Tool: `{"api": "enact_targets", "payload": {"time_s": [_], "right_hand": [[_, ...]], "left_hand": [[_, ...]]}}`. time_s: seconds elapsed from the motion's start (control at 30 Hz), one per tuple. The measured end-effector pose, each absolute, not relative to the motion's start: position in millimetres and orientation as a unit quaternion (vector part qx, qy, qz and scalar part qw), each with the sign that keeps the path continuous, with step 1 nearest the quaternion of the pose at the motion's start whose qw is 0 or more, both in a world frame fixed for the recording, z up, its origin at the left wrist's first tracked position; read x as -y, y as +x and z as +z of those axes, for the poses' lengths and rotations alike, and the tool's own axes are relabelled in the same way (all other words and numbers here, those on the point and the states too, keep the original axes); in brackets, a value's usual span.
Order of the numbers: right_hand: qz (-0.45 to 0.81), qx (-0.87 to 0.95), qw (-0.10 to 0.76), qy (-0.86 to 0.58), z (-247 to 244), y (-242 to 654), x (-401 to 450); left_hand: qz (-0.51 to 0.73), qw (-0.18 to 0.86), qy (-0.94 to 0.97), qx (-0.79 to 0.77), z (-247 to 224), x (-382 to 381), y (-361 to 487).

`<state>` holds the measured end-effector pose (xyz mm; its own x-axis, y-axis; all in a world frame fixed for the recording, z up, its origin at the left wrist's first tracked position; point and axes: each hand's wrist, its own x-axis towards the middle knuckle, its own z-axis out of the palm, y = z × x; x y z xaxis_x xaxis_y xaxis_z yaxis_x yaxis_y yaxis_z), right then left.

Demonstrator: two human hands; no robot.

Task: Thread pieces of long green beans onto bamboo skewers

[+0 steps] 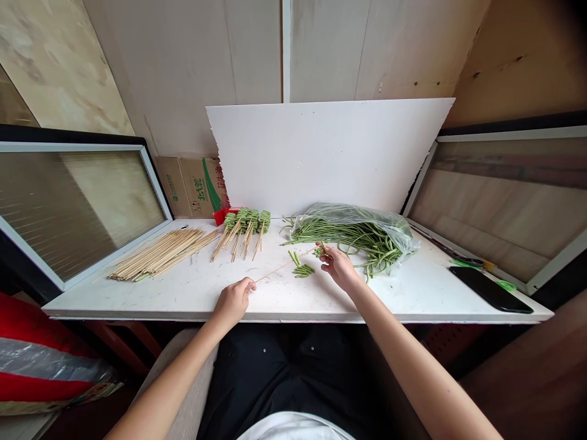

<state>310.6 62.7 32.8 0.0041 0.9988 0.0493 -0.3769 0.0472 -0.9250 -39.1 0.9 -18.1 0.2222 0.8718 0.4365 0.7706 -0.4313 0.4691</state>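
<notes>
My left hand (235, 299) pinches the near end of a thin wooden skewer (282, 267), which slants up to the right above the table. At its far tip, my right hand (337, 264) has its fingers closed around short cut pieces of green bean (320, 250). Whether the tip has gone through them is too small to tell. Several more cut bean pieces (302, 270) lie on the white table just left of my right hand. Behind that hand, long uncut green beans (339, 232) spill from a clear plastic bag (389, 221).
Loose skewers (160, 253) lie in a pile at the left. Finished-looking bean skewers (247, 223) are stacked by a red item (222, 216). A black phone (488, 289) and scissors (458, 253) lie right. A white board (330, 153) and cardboard box (190, 186) stand behind.
</notes>
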Motion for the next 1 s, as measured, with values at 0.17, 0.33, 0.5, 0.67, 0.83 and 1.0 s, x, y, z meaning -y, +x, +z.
{"api": "enact_targets", "payload": {"time_s": [0.17, 0.33, 0.5, 0.67, 0.83, 1.0], "right_hand": [[0.563, 0.450, 0.593, -0.360, 30.9, 312.9, -61.8], [0.569, 0.457, 0.591, -0.344, 37.6, 315.3, -58.8], [0.562, 0.457, 0.602, -0.338, 39.0, 314.0, -57.9], [0.542, 0.450, 0.622, -0.343, 38.3, 311.7, -57.4], [0.535, 0.449, 0.626, -0.346, 39.4, 310.8, -56.8], [0.535, 0.455, 0.623, -0.344, 37.5, 310.6, -57.5]], "left_hand": [[0.333, 0.075, 0.776, -0.531, -17.2, -0.1, -38.3], [0.335, 0.072, 0.776, -0.530, -19.7, -1.3, -39.5], [0.330, 0.071, 0.777, -0.532, -19.9, -1.5, -39.4], [0.338, 0.070, 0.773, -0.532, -18.0, -0.9, -38.2], [0.342, 0.077, 0.771, -0.532, -17.9, -0.6, -38.0], [0.343, 0.077, 0.771, -0.531, -18.1, -0.9, -38.0]]}}
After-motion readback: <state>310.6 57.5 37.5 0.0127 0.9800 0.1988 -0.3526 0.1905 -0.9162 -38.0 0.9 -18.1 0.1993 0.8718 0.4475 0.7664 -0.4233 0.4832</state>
